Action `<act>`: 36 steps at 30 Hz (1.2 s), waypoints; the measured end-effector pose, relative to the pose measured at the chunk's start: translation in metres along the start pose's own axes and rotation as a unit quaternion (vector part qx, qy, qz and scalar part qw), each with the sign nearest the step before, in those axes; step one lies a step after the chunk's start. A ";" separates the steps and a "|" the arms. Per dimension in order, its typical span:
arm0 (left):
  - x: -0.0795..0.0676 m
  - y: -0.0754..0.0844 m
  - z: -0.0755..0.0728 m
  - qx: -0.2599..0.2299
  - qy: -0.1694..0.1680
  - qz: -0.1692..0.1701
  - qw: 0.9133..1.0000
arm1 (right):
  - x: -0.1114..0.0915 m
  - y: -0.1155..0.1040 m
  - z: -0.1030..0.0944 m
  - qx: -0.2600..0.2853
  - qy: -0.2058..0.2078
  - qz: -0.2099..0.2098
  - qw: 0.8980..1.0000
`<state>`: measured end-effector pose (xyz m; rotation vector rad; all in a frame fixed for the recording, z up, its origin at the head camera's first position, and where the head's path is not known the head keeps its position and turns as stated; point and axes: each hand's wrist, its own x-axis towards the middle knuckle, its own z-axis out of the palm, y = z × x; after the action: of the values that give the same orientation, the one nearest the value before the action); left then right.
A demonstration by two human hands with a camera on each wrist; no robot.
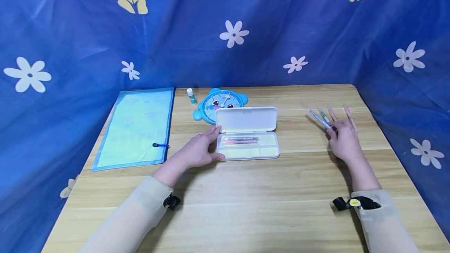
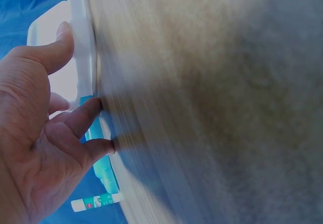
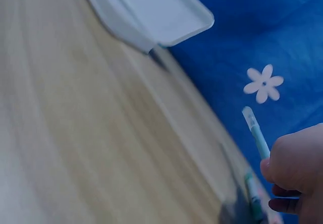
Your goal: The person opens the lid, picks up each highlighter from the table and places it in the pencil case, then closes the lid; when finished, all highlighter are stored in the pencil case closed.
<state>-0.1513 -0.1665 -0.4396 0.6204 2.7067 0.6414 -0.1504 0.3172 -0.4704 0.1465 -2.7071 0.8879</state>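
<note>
Sleeves (image 1: 121, 214) lie nearest; left hand (image 1: 198, 149), fingers spread, touches the pencil case (image 1: 246, 119) at left, likely steadying it — right hand (image 1: 345, 140) pinches a pen (image 1: 319, 119).

Folder (image 1: 135, 128) left of pencil case (image 1: 246, 119), clock (image 1: 208, 106) behind, pens (image 1: 241, 141) inside; other pens (image 1: 349, 115) right.

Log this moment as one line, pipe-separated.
Left hand: touches open white pencil case, left end | right hand: pinches light-blue pen | inside case: slim pens | near right hand: loose pens
</note>
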 end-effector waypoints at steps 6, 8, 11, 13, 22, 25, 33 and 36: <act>-0.001 -0.002 0.000 0.002 0.002 0.000 1.000 | 0.006 -0.016 -0.010 0.038 0.043 -0.032 0.998; -0.001 -0.002 0.000 0.003 0.003 0.000 1.000 | 0.008 -0.022 -0.012 0.045 0.056 -0.047 0.996; -0.001 -0.001 -0.001 0.001 0.002 -0.001 1.000 | 0.010 -0.032 -0.015 0.047 0.070 -0.066 0.994; -0.001 -0.001 -0.001 0.000 0.001 -0.002 1.000 | 0.012 -0.040 -0.018 0.051 0.077 -0.076 0.993; -0.002 0.000 0.000 -0.003 0.001 -0.003 1.000 | 0.017 -0.081 -0.023 0.088 0.077 -0.081 0.990; -0.001 0.000 0.001 -0.005 0.001 -0.001 1.000 | 0.019 -0.094 -0.022 0.090 0.067 -0.083 0.990; 0.000 0.000 0.001 -0.008 -0.001 0.000 1.000 | 0.023 -0.118 -0.008 0.103 0.034 -0.128 0.986; 0.000 0.000 0.000 -0.008 -0.003 -0.001 1.000 | 0.024 -0.124 0.001 0.102 0.020 -0.145 0.984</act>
<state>-0.1507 -0.1661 -0.4397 0.6154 2.6943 0.6596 -0.1510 0.2165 -0.3941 0.5451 -2.4669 1.0593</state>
